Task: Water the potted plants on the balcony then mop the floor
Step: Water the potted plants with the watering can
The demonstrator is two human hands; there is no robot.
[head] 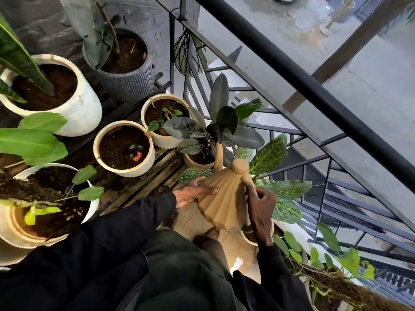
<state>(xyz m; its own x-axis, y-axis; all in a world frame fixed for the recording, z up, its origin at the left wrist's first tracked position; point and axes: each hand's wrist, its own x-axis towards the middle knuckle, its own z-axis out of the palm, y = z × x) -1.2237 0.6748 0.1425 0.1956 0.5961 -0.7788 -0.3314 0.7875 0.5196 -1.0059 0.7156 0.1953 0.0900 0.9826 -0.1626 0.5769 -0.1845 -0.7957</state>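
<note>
Presently the tan watering can point(221, 205) is tilted, its handle held in the right hand point(260, 212). Its side is steadied by the left hand point(193, 194), fingers flat. Water is sprinkled into a small pot point(197, 161).

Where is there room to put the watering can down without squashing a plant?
The clearest bare patch is the tan tiled floor, under the watering can, between the slatted plant stand and the spotted-leaf plant. Slivers of slats show between the pots, too narrow. The stand is crowded with pots, and leaves fill the strip along the railing.
</note>
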